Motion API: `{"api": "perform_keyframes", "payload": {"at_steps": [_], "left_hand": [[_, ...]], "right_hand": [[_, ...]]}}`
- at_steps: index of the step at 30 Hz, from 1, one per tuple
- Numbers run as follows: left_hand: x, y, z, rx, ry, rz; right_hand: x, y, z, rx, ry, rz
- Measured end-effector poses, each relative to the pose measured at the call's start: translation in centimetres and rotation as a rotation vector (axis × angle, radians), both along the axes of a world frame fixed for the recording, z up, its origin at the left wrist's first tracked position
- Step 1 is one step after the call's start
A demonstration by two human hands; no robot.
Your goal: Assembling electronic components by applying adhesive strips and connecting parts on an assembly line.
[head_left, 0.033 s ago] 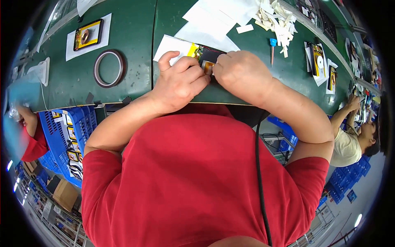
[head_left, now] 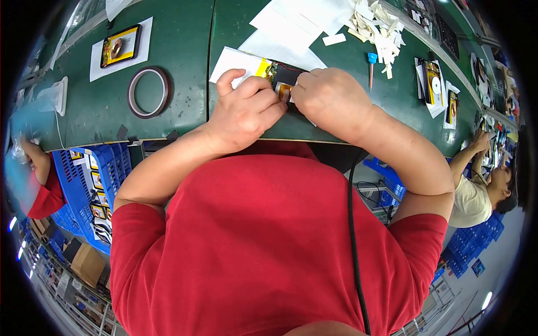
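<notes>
In front of me an open electronic device lies on white paper at the bench's near edge. It has a black casing, a small green circuit board, a yellow strip and a thin red wire. My left hand is closed at its left side, index finger raised and curled, the other fingers bent onto it. My right hand is a fist with fingertips pinched at its right side; what they pinch is hidden. Between the hands shows an amber film piece. A white corner sticks out under my right hand.
A brown tape roll and another device on paper lie left. Beyond my right hand are a blue-topped screwdriver, white strips and more devices. A blue crate stands below left. People work on both sides.
A small white corner now shows below my right hand. Both hands otherwise stay at the device with barely any shift.
</notes>
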State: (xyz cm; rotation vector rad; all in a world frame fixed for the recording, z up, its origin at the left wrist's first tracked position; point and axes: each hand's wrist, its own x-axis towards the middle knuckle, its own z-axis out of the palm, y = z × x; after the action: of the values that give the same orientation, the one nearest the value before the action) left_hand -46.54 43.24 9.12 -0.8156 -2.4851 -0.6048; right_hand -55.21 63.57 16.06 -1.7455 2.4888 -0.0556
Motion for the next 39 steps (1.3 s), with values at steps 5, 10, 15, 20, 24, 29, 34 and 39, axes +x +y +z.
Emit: {"api": "perform_keyframes", "payload": {"at_steps": [5,10,15,20,24,29,34,39], "left_hand": [[0.0,-0.1,0.1,0.031,-0.006,0.002],[-0.1,-0.1,0.2,0.022,-0.002,-0.009],[-0.2,-0.1,0.0,0.019,0.007,-0.013],[-0.1,-0.1,0.0,0.022,0.02,0.0],[-0.2,-0.2,0.1,-0.013,0.01,-0.008],[-0.1,0.0,0.0,0.022,0.028,0.002],[-0.2,-0.1,-0.1,0.04,-0.006,-0.007],[-0.1,-0.1,-0.2,0.035,-0.024,-0.005]], "right_hand": [[-0.5,0.3,-0.2,-0.026,-0.012,0.015],[-0.4,0.3,0.0,-0.052,-0.05,-0.004],[0.9,0.4,-0.5,-0.055,0.121,0.081],[1.8,0.9,-1.0,-0.057,0.201,0.133],[1.3,0.9,-0.9,-0.088,0.176,0.184],[-0.3,0.6,-0.9,-0.103,0.094,0.205],[-0.8,1.6,-1.9,-0.208,-0.012,0.095],[-0.3,2.2,-2.1,-0.512,-0.198,-0.231]]}}
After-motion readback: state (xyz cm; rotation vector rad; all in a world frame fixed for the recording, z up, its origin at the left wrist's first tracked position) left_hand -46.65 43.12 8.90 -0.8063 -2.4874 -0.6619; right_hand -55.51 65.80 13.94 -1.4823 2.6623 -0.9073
